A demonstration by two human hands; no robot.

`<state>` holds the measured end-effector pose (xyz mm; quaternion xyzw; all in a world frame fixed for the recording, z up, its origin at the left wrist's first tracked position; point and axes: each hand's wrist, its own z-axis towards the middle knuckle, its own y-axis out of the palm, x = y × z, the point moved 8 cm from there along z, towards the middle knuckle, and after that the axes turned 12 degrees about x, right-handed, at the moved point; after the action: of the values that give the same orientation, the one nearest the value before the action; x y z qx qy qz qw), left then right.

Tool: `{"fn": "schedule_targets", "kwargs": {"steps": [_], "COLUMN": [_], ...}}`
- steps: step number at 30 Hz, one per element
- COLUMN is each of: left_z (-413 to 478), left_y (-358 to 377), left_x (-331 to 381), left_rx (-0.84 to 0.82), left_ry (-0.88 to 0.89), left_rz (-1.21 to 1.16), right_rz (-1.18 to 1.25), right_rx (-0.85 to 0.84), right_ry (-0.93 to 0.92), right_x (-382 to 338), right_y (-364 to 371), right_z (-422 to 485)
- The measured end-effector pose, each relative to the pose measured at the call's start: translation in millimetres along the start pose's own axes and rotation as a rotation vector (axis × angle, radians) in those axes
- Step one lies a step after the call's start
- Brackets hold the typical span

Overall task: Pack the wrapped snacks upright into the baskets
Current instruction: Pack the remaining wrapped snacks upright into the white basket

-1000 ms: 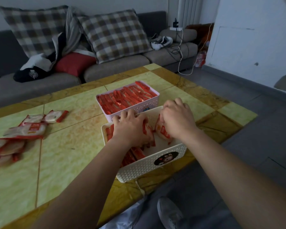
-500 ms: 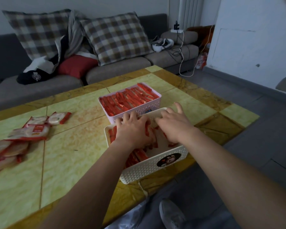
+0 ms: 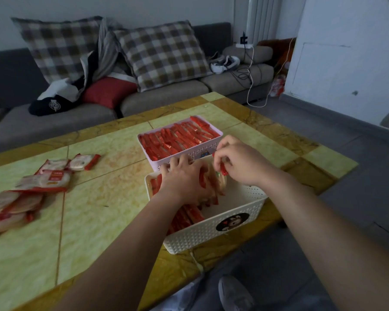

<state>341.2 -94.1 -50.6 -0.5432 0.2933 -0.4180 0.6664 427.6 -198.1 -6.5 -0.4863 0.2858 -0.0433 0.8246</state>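
A cream basket (image 3: 229, 225) stands at the table's near edge, its left half filled with upright red-and-white wrapped snacks (image 3: 189, 215). My left hand (image 3: 184, 178) presses flat against that row, holding it up. My right hand (image 3: 238, 161) pinches the red top edge of one snack (image 3: 220, 177) at the end of the row, over the basket's far side. The basket's right half shows its bare bottom. Behind it a pink basket (image 3: 195, 154) is packed full of upright snacks. Loose snacks (image 3: 43, 180) lie in a pile at the table's left.
The yellow-green tiled table (image 3: 103, 198) has a grey sofa (image 3: 162, 95) with checked cushions and clothes behind it. Cables and a white headset lie on the sofa's right end. My shoe (image 3: 234, 292) shows on the grey floor below the table edge.
My right hand rose from inside the cream basket and now pinches a snack's top edge. My left hand stayed on the row. The camera moved closer.
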Motion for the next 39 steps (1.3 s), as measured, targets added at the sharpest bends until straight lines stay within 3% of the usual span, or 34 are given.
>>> {"fn": "schedule_targets", "kwargs": {"steps": [4, 8, 10, 14, 19, 24, 32, 39], "left_z": [2.3, 5.4, 1.2, -9.9, -48.9, -110.3, -187.8, -201.2], "left_y": [-0.1, 1.5, -7.6, -34.7, -68.3, -89.6, -76.5, -64.1], "left_x": [2.7, 4.7, 3.5, -12.2, -76.7, -179.6, -327.6, -446.9], "left_rx": [0.046, 0.034, 0.017, 0.050, 0.110, 0.132, 0.127, 0.177], "left_ry": [-0.002, -0.008, -0.027, -0.065, -0.164, -0.351, -0.593, -0.817], "left_rz": [-0.024, -0.034, -0.087, -0.176, -0.296, -0.230, -0.029, 0.098], "right_rz": [-0.046, 0.242, 0.273, 0.327, 0.374, 0.384, 0.332, 0.107], "right_rx": [-0.015, 0.005, 0.060, 0.168, 0.249, 0.046, -0.342, -0.392], "right_ry": [0.045, 0.333, 0.391, 0.373, 0.231, 0.125, 0.011, -0.199], "right_x": [-0.7, 11.8, 14.8, 0.5, -83.4, -187.6, -286.3, -350.8], "right_y": [22.1, 22.6, 10.0, -6.6, 3.7, 61.3, 190.9, 301.7], "right_z": [1.7, -1.2, -2.5, -1.6, 2.7, 11.3, 37.7, 80.4]}}
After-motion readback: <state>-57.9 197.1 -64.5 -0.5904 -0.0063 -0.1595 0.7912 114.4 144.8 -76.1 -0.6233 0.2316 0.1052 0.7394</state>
